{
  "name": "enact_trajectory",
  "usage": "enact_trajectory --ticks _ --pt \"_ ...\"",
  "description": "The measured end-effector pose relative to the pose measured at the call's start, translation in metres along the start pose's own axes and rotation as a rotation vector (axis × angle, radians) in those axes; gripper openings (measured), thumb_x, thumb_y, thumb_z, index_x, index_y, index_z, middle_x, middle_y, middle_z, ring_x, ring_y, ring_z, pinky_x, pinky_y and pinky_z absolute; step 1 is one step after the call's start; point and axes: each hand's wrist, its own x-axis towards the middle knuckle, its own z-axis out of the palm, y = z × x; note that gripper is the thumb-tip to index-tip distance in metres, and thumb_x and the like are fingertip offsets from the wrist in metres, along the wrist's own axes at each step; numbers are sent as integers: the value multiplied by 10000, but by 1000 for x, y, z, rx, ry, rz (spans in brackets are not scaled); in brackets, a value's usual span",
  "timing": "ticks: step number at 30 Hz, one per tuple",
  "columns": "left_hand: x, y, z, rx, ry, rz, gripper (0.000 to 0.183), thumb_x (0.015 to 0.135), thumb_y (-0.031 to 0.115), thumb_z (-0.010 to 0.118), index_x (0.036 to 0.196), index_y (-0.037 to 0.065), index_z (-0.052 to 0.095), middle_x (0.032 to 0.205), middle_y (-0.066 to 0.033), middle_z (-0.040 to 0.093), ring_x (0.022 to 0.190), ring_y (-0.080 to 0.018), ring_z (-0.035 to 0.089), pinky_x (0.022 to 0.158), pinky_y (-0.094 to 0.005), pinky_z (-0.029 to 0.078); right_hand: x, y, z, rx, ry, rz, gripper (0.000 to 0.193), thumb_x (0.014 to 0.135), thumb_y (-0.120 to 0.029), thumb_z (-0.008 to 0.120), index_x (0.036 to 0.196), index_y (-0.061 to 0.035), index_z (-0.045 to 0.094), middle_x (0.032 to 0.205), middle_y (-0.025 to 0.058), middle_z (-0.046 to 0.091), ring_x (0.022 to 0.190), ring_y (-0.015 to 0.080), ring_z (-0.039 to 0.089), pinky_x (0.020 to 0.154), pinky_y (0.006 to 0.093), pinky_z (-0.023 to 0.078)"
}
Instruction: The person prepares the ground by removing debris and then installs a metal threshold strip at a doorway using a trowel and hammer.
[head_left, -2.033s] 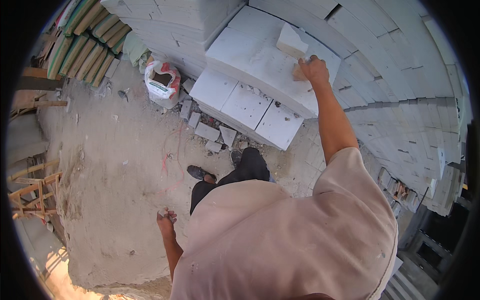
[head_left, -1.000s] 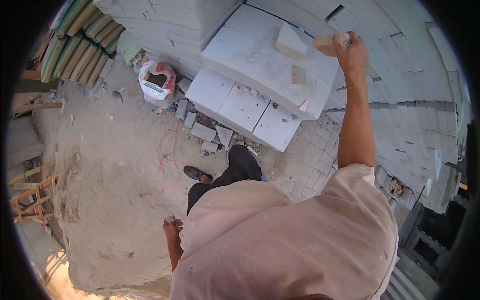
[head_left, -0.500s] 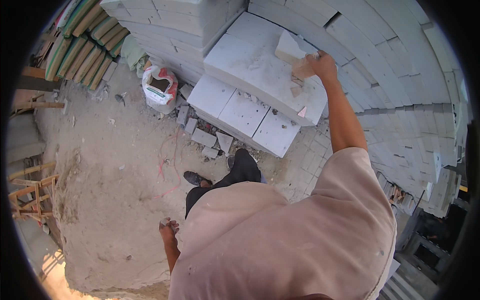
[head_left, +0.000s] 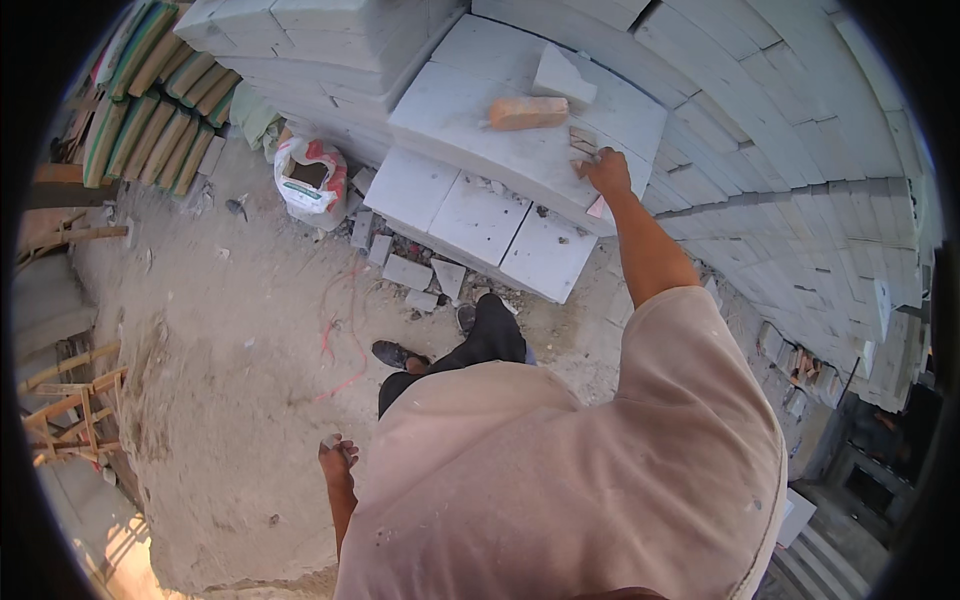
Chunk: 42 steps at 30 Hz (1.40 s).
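Note:
My right hand reaches to the near right part of a white block platform. Its fingers are closed at the tip on a small flat tan piece, partly hidden by them; more thin tan pieces lie right beside it. Farther left on the platform rests an orange-brown brick, in front of a broken white block piece. Low at my left side hangs my left hand, its fingers curled around something small and greyish that I cannot make out.
White blocks are stacked as a wall along the right and back. An open white sack stands left of the platform, with block rubble near my feet. Filled bags are piled far left. A red string lies on the ground.
The brick has left my right hand and now lies farther left on the platform. My right hand has come back nearer to the thin tan pieces. My left hand has barely moved.

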Motion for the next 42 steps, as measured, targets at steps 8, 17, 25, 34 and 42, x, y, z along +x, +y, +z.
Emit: enact_trajectory --ticks 8,17,25,34,42 --pt "-21 7 9 19 3 72 195 996 145 455 1152 75 547 846 -68 649 676 -180 648 590 -317 497 8 11 28 416 309 116 573 785 -199 736 1297 -17 553 1119 282 625 1071 431 636 906 469 530" --pt "-55 -14 8 -18 52 5 165 1010 116 461 1125 48 557 845 -77 653 694 -197 673 593 -324 503 86 6 -9 -115 70 -186 351 798 -175 635 1119 -68 728 1163 263 628 1101 413 630 954 450 517" --pt "-61 58 66 -24 -142 77 209 1005 82 443 1168 31 564 924 -108 666 790 -233 691 712 -350 544 89 13 -15 -230 22 -267 412 869 -317 669 1184 -51 679 1071 196 706 1035 351 684 879 448 546" --pt "-56 178 260 -669 -1045 -134 575 1027 524 435 1376 68 469 1197 -147 614 1183 -342 583 967 -536 494 -153 -71 -30 847 -654 150 515 784 -168 815 1191 59 595 942 111 660 778 143 597 701 289 494" --pt "-58 188 326 -824 -1321 -268 472 973 447 602 1317 134 525 1256 -147 614 1227 -365 565 902 -519 513 -149 -20 2 205 39 -40 859 768 -325 849 1430 23 425 1122 206 540 1000 311 578 882 396 497"
